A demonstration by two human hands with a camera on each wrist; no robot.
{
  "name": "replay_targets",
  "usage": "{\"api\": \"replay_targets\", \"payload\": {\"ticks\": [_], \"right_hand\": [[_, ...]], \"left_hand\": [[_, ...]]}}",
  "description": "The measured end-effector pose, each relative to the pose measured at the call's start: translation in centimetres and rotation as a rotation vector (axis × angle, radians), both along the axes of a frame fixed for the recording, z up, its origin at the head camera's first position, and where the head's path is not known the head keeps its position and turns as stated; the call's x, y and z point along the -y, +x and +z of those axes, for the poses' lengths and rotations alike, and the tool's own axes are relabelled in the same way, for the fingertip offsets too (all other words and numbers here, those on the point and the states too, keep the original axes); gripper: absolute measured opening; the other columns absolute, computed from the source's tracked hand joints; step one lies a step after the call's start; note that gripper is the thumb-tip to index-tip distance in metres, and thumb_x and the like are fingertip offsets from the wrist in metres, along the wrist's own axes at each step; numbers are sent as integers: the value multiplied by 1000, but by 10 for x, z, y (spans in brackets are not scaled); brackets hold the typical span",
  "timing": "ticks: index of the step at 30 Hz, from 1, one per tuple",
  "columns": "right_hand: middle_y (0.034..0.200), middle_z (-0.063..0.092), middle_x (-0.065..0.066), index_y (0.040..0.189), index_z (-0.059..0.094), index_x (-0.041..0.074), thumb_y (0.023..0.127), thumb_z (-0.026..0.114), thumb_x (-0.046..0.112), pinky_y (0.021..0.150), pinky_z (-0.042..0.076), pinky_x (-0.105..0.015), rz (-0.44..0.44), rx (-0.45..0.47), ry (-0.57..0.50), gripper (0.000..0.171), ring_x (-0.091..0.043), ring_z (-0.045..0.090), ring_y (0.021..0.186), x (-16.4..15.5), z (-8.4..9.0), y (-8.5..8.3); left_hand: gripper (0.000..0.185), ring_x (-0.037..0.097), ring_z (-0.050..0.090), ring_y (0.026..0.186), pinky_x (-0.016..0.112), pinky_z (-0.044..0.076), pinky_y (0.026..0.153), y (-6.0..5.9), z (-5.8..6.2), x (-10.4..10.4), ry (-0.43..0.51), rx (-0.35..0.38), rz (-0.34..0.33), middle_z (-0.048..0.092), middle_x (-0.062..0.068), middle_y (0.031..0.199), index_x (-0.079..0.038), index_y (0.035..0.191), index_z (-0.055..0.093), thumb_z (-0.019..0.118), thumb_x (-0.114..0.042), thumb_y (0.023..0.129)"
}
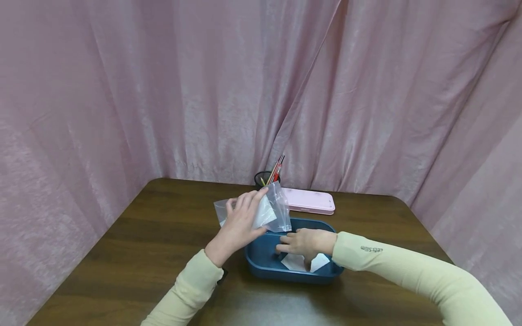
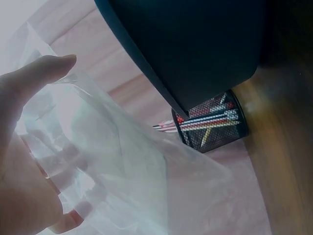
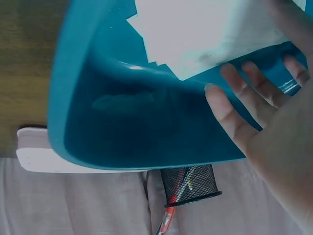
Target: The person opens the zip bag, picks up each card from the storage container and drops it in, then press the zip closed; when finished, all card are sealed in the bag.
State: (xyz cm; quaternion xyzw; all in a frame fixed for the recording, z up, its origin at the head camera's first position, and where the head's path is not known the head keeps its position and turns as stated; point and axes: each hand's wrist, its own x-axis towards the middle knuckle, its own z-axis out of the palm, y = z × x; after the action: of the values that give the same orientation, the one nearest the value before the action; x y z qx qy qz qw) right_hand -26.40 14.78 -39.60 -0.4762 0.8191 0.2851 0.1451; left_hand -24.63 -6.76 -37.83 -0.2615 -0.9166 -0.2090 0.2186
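My left hand (image 1: pixel 240 224) holds a clear plastic zip bag (image 1: pixel 281 210) with a flat white sheet (image 1: pixel 265 213) inside, above the left side of a blue bin (image 1: pixel 261 272). In the left wrist view the thumb lies over the clear bag (image 2: pixel 132 161), and fingers show through the plastic. My right hand (image 1: pixel 307 242) reaches down into the bin with its fingers spread and slightly bent. White papers (image 3: pixel 210 34) lie in the bin under that hand. In the right wrist view the fingertips are beside the papers' edge; a firm grip is not visible.
Behind the bin lies a pink case (image 1: pixel 310 201). A black mesh pen cup (image 3: pixel 193 183) with pencils and red pens stands at the back of the brown wooden table (image 1: pixel 134 253). Pink curtains (image 1: pixel 220 90) hang around the table. A small dark object (image 1: pixel 222 276) sits by the left wrist.
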Motion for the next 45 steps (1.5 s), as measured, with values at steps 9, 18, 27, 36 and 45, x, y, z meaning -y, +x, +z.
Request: {"api": "replay_targets", "payload": {"ticks": [9, 18, 27, 36, 45], "right_hand": [[122, 62, 11, 127, 46, 34, 75, 81, 40, 95, 49, -26, 49, -17, -90, 62, -6, 58, 104, 0, 2, -3], [95, 71, 9, 104, 69, 20, 80, 78, 26, 83, 53, -31, 77, -49, -306, 26, -8, 63, 87, -8, 24, -7], [79, 69, 6, 85, 72, 16, 84, 74, 15, 66, 50, -22, 20, -39, -510, 2, -6, 61, 69, -17, 49, -6], [69, 59, 10, 78, 67, 18, 88, 68, 13, 57, 39, -17, -87, -82, -742, 12, 0, 46, 61, -38, 65, 1], [69, 62, 9, 82, 68, 18, 87, 70, 14, 59, 44, -18, -311, -76, -984, 6, 1, 49, 62, -51, 56, 10]], "left_hand": [[101, 31, 40, 128, 59, 29, 100, 0, -1, -1, -3, 5, -12, 44, 12, 139, -22, 150, 23, 85, -33, 72], [100, 31, 40, 127, 60, 30, 98, -1, -2, -1, -4, -15, -19, 45, 11, 138, -21, 149, 26, 86, -32, 71], [100, 31, 40, 127, 60, 30, 98, -1, -2, 0, 6, -8, -24, 45, 12, 138, -22, 149, 25, 86, -32, 70], [101, 31, 38, 129, 60, 28, 102, -1, 0, 1, 7, 29, -11, 43, 12, 140, -23, 150, 23, 86, -31, 72], [99, 32, 38, 129, 61, 28, 101, 0, 0, 0, 3, 35, -17, 43, 12, 140, -22, 151, 24, 85, -32, 73]]}}
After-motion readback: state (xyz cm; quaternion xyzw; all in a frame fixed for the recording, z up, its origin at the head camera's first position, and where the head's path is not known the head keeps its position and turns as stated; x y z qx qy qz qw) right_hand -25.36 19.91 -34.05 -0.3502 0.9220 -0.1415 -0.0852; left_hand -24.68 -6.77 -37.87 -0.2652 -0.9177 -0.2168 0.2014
